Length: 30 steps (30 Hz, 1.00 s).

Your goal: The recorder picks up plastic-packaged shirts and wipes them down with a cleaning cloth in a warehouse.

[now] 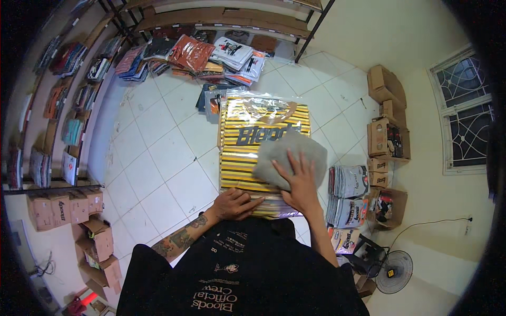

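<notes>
A yellow shirt with dark stripes (237, 167) lies flat in a clear plastic bag in front of me, on top of a stack of bagged garments. My right hand (301, 181) rests palm down with spread fingers on a bunched grey cloth (274, 158), pressing it against the right side of the bag. At the bag's near edge is my left hand (234, 204), its fingers curled and the index finger stretched along the plastic. The cloth hides part of the shirt's print. What lies under the left fingers is partly hidden.
Piles of bagged clothes (192, 54) lie on the tiled floor ahead, below a shelf (226, 19). More shelves (50, 116) line the left. To the right are grey bagged shirts (348, 181), cardboard boxes (380, 138) and a fan (394, 272). Cartons (79, 208) stand at lower left.
</notes>
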Motion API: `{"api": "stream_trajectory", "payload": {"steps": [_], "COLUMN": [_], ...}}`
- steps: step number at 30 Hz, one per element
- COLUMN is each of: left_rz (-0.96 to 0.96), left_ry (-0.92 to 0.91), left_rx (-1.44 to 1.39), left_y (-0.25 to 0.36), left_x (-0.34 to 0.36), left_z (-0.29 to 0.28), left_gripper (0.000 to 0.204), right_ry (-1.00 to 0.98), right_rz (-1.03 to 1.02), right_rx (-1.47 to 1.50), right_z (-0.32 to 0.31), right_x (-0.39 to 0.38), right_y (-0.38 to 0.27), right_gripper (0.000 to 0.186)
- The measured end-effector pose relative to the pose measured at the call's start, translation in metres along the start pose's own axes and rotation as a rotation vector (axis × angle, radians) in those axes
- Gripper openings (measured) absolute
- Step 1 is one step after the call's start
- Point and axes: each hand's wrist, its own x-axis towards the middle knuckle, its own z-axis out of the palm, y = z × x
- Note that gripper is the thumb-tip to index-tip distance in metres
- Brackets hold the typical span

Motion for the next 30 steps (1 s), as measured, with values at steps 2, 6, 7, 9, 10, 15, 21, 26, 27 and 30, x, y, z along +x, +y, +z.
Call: {"api": "stream_trajectory", "payload": {"steps": [2, 6, 7, 9, 10, 15, 21, 26, 27, 30], "left_rz": [-0.012, 0.001, -0.007, -0.028, -0.027, -0.017, -0.031, -0.003, -0.003, -0.014], "left_ry": [-0.015, 0.063, 0.060, 0.050, 0.050, 0.061, 0.022, 0.043, 0.044, 0.005], "left_rx": [-0.005, -0.047, -0.064, -0.069, -0.080, -0.078, 0.015, 0.038, 0.039, 0.047], "left_y": [0.001, -0.002, -0.002, -0.002, -0.003, -0.004, 0.002, 0.001, 0.001, 0.002], "left_x": [0.000, -0.005, -0.002, -0.003, -0.004, -0.003, -0.003, 0.000, 0.000, -0.001], "left_z": [-0.002, 0.006, 0.005, 0.003, 0.003, 0.003, 0.002, 0.002, 0.002, 0.004], "left_gripper": [0.060, 0.047, 0.041, 0.034, 0.033, 0.031, 0.050, 0.062, 0.062, 0.061], "right_ry": [0.063, 0.103, 0.067, 0.083, 0.098, 0.069, 0.047, 0.063, 0.090, 0.134], "right_rz": [-0.128, -0.305, -0.329, -0.382, -0.428, -0.474, -0.295, -0.125, -0.068, 0.022], "right_rx": [0.007, 0.092, 0.088, 0.096, 0.096, 0.037, 0.128, 0.120, 0.113, 0.092], "right_z": [0.010, 0.028, 0.031, 0.043, 0.046, 0.037, 0.004, -0.001, 0.001, 0.008], "right_x": [0.025, 0.074, 0.084, 0.098, 0.102, 0.086, 0.027, -0.004, -0.005, 0.005], "right_y": [-0.015, -0.057, -0.064, -0.079, -0.083, -0.063, -0.013, 0.019, 0.023, 0.024], "right_gripper": [0.094, 0.086, 0.081, 0.078, 0.074, 0.076, 0.089, 0.093, 0.091, 0.085]}}
